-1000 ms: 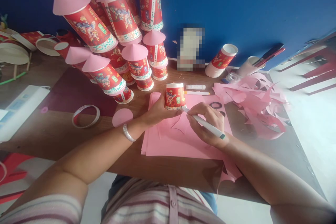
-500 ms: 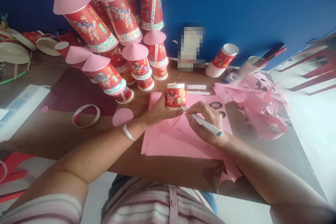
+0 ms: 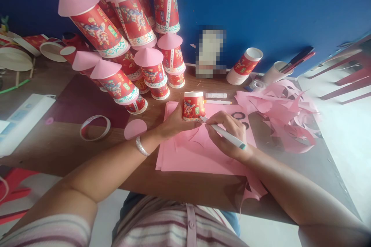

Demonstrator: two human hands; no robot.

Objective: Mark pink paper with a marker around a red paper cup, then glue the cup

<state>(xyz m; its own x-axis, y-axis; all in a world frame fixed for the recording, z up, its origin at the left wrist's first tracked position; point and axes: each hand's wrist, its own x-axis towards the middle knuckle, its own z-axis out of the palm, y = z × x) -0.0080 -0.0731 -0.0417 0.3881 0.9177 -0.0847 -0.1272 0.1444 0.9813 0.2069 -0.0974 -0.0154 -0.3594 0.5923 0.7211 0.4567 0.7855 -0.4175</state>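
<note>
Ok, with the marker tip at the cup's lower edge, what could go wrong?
The left hand holds the red paper cup; if the cup turns, the marker in the right hand might stray onto the red print. A slip could also ink the pink sheets below. A pink scrap near the table's front edge lies close to the right forearm, which might drag it off.

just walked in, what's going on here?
Someone is marking up a paper cup by hand. The left hand holds the red cup, and the right hand holds a white marker with its tip at or very near the cup's lower edge. Both hands are over pink paper sheets. Cone-topped cups stand at back left; pink scraps lie at right.
</note>
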